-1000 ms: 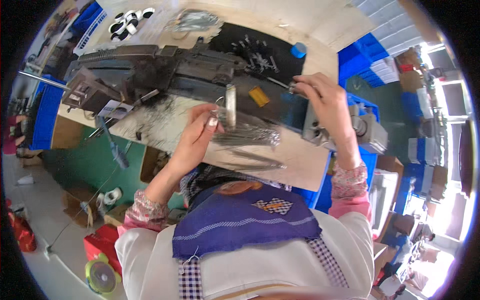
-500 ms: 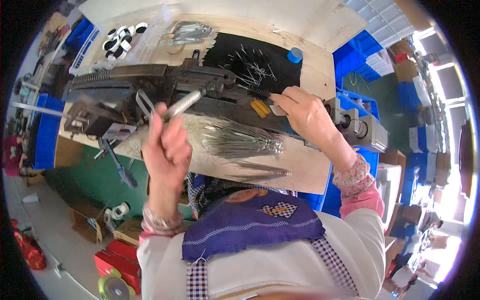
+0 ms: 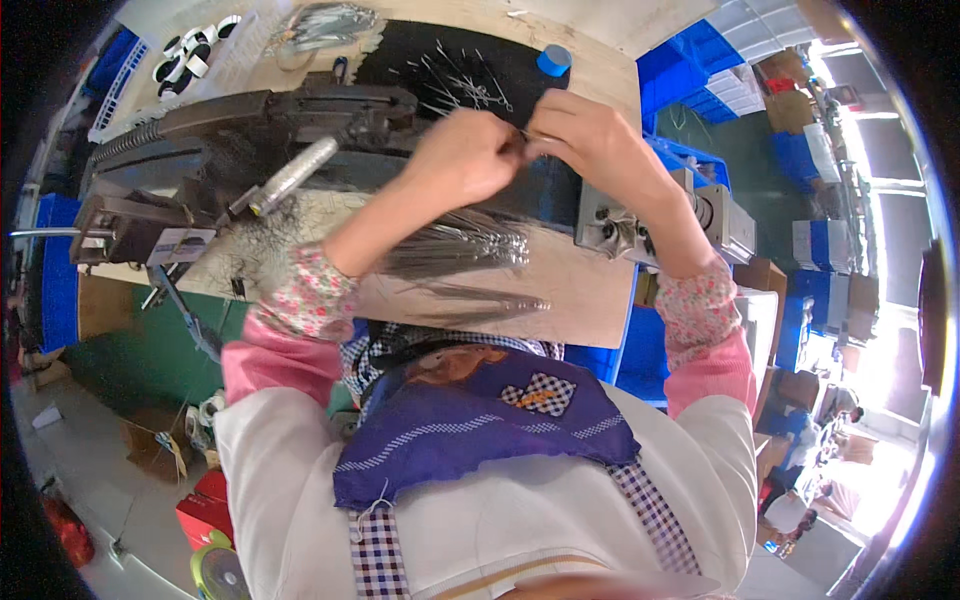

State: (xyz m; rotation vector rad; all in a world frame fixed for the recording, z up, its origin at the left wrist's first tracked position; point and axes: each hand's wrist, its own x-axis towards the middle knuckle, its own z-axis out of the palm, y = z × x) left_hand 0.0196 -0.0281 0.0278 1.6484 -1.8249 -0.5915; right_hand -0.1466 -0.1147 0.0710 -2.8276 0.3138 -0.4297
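My left hand (image 3: 466, 158) and my right hand (image 3: 592, 142) meet above the dark machine on the bench, fingertips together. Both are closed in a pinch. Something small and dark shows between the fingertips, too covered to name. Just beyond my hands, thin metal wire pieces with loops (image 3: 470, 88) lie scattered on a black cloth (image 3: 395, 62). Under my left forearm lies a bundle of thin metal wires (image 3: 470, 245), with a smaller wire bundle (image 3: 505, 302) nearer me. The machine's silvery lever handle (image 3: 297, 176) stands to the left, untouched.
A clear plastic bin with black-and-white rolls (image 3: 190, 55) sits at the far left. A blue round cap (image 3: 554, 60) stands by the cloth's right edge. A grey metal device (image 3: 722, 215) is right of the bench, near blue crates (image 3: 690, 70).
My left hand has moved right, from beside the lever handle to my right hand. My right hand stays raised over the cloth's near side. The whole view has shifted slightly.
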